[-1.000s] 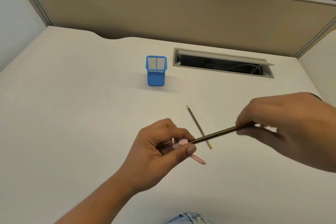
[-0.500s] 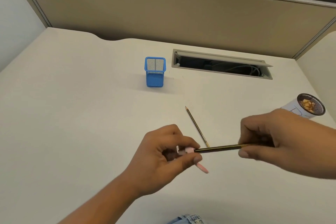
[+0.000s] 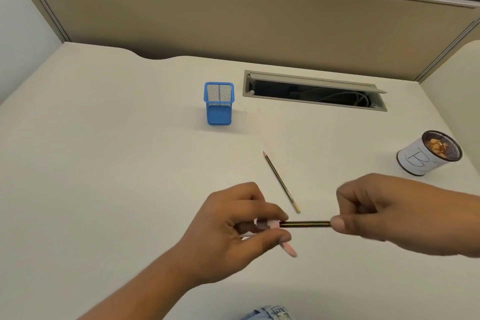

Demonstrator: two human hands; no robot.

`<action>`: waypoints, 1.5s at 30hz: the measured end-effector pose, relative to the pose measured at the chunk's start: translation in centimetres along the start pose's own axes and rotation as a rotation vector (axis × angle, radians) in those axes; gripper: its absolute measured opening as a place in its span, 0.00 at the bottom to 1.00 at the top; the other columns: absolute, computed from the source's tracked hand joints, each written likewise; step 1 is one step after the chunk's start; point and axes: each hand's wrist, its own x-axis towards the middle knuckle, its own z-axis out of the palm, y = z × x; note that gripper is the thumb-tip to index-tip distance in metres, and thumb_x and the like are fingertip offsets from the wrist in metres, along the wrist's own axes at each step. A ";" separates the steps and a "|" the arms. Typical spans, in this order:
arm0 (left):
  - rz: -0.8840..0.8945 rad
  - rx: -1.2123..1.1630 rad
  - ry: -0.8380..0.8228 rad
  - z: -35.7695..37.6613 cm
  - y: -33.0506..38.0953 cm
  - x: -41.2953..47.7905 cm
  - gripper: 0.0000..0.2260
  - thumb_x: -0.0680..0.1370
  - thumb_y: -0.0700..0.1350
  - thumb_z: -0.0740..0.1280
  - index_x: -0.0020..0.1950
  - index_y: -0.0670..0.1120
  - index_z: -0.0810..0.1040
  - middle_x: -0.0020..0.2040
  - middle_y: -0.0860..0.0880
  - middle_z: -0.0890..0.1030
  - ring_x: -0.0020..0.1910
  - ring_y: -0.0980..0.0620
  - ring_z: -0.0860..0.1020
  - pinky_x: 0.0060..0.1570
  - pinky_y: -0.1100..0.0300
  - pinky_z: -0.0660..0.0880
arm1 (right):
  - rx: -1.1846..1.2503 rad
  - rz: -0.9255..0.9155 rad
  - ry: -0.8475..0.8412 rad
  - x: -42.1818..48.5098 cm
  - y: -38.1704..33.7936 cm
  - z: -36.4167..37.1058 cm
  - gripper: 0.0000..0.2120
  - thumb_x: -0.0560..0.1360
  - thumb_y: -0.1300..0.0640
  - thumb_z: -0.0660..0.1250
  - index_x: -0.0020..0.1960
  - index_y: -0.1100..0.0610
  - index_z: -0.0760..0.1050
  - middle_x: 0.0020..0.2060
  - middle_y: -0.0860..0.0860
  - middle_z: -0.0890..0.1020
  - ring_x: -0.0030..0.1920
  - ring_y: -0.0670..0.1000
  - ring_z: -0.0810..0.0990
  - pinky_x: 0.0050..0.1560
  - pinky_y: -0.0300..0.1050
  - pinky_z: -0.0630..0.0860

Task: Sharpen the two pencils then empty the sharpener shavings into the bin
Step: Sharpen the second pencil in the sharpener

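Observation:
My left hand [image 3: 233, 231] grips a small pink sharpener [image 3: 270, 224] above the desk. A dark striped pencil [image 3: 305, 223] lies level with its tip inside the sharpener. My right hand [image 3: 394, 213] pinches the pencil's other end. A second pencil [image 3: 281, 182] lies loose on the desk just beyond my hands, its sharp point facing away from me. A pink piece [image 3: 288, 249] pokes out under my left fingers. At the right stands the bin [image 3: 428, 153], a mesh cup wrapped in white paper, holding shavings.
A blue mesh pen holder [image 3: 219, 104] stands at mid-desk. Behind it a cable hatch [image 3: 314, 91] is open in the desk surface. Beige partition walls [image 3: 259, 21] close off the back and sides.
The held pencil has dropped from a tilt to level, and my right hand has slid lower and closer to the sharpener. The bin came into view at the right.

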 end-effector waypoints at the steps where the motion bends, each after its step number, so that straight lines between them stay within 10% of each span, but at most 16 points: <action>1: -0.039 -0.037 0.022 0.0 -0.1 0.0 0.06 0.73 0.47 0.75 0.49 0.47 0.86 0.39 0.54 0.77 0.31 0.59 0.75 0.32 0.74 0.67 | -0.143 -0.110 0.116 -0.1 0.3 0.0 0.12 0.70 0.34 0.68 0.39 0.42 0.74 0.28 0.40 0.79 0.26 0.44 0.73 0.24 0.33 0.66; 5: -0.122 -0.138 0.097 0.4 0.1 0.5 0.07 0.72 0.53 0.74 0.49 0.54 0.86 0.40 0.51 0.79 0.32 0.45 0.75 0.29 0.58 0.70 | -0.768 -0.676 0.502 -0.5 -0.2 -1.0 0.05 0.75 0.47 0.69 0.45 0.43 0.72 0.32 0.41 0.76 0.29 0.47 0.75 0.25 0.44 0.73; 8: -0.114 -0.173 0.155 0.5 0.7 0.9 0.07 0.72 0.55 0.74 0.48 0.56 0.86 0.39 0.50 0.79 0.35 0.50 0.75 0.32 0.65 0.68 | -1.028 -1.014 0.676 -0.3 0.0 -1.2 0.08 0.77 0.58 0.70 0.41 0.60 0.78 0.33 0.54 0.80 0.28 0.59 0.75 0.26 0.50 0.73; 11: -0.082 -0.108 0.153 0.3 0.7 1.1 0.07 0.72 0.52 0.74 0.49 0.53 0.86 0.38 0.50 0.79 0.34 0.53 0.76 0.31 0.68 0.68 | -0.815 -0.767 0.588 -0.5 -0.3 -0.6 0.13 0.78 0.45 0.67 0.38 0.50 0.77 0.28 0.47 0.78 0.25 0.52 0.73 0.23 0.43 0.67; 16: 0.054 0.004 -0.052 -0.3 0.9 0.8 0.06 0.73 0.44 0.75 0.49 0.45 0.86 0.38 0.50 0.78 0.34 0.63 0.75 0.36 0.76 0.69 | 0.315 0.131 -0.165 0.0 0.2 0.0 0.20 0.60 0.39 0.77 0.30 0.53 0.75 0.22 0.48 0.76 0.21 0.46 0.67 0.22 0.34 0.62; 19: 0.009 -0.024 -0.068 -0.2 0.8 0.9 0.04 0.73 0.43 0.76 0.47 0.47 0.86 0.38 0.52 0.76 0.33 0.60 0.75 0.35 0.75 0.69 | 0.157 0.053 -0.144 -0.2 0.9 0.2 0.16 0.62 0.37 0.74 0.36 0.49 0.78 0.27 0.47 0.81 0.24 0.46 0.72 0.26 0.40 0.68; 23: -0.115 -0.123 0.051 0.0 0.6 0.8 0.02 0.73 0.47 0.74 0.44 0.52 0.86 0.38 0.53 0.77 0.32 0.56 0.74 0.32 0.70 0.69 | -0.559 -0.435 0.337 -1.1 0.6 -0.7 0.10 0.72 0.40 0.63 0.53 0.36 0.72 0.40 0.37 0.84 0.35 0.41 0.81 0.31 0.37 0.77; 27: -0.145 -0.161 0.166 -0.1 0.6 1.0 0.03 0.72 0.51 0.73 0.44 0.54 0.85 0.37 0.49 0.78 0.30 0.54 0.71 0.32 0.69 0.66 | -0.972 -0.780 0.652 -0.7 0.2 -1.7 0.10 0.79 0.51 0.65 0.49 0.57 0.80 0.37 0.53 0.84 0.34 0.61 0.81 0.32 0.53 0.76; 32: -0.121 -0.191 0.193 -0.2 1.1 1.1 0.02 0.72 0.51 0.74 0.44 0.55 0.85 0.36 0.54 0.78 0.31 0.58 0.72 0.32 0.71 0.65 | -1.028 -0.961 0.807 -0.4 0.1 -2.0 0.12 0.79 0.56 0.68 0.42 0.63 0.83 0.34 0.56 0.84 0.28 0.60 0.77 0.27 0.50 0.73; 35: -0.094 -0.107 0.197 -0.4 1.0 1.0 0.03 0.72 0.49 0.74 0.45 0.53 0.86 0.38 0.52 0.78 0.31 0.55 0.74 0.31 0.70 0.67 | -0.885 -0.842 0.696 -0.4 0.1 -1.0 0.11 0.80 0.50 0.66 0.40 0.51 0.78 0.28 0.45 0.79 0.24 0.49 0.72 0.24 0.43 0.70; 39: 0.002 -0.027 0.095 -0.4 0.9 0.8 0.04 0.74 0.45 0.74 0.47 0.48 0.86 0.39 0.52 0.77 0.32 0.50 0.82 0.31 0.62 0.76 | 0.000 -0.077 0.188 -0.8 -0.8 -2.0 0.18 0.66 0.34 0.71 0.34 0.48 0.76 0.23 0.44 0.77 0.22 0.43 0.66 0.24 0.38 0.64; 41: -0.013 -0.029 0.077 -0.3 0.9 0.7 0.04 0.74 0.46 0.74 0.47 0.48 0.86 0.39 0.53 0.77 0.32 0.48 0.81 0.30 0.62 0.76 | -0.010 -0.079 0.081 -0.3 0.0 -1.8 0.22 0.62 0.28 0.68 0.36 0.48 0.77 0.25 0.44 0.80 0.23 0.44 0.69 0.26 0.41 0.67; 45: -0.106 -0.132 0.119 -0.3 0.8 0.7 0.04 0.72 0.49 0.74 0.45 0.52 0.86 0.38 0.50 0.78 0.31 0.49 0.75 0.31 0.68 0.68 | -0.566 -0.491 0.402 -1.3 -0.4 -1.8 0.18 0.71 0.25 0.56 0.45 0.36 0.72 0.39 0.27 0.78 0.33 0.37 0.77 0.26 0.30 0.70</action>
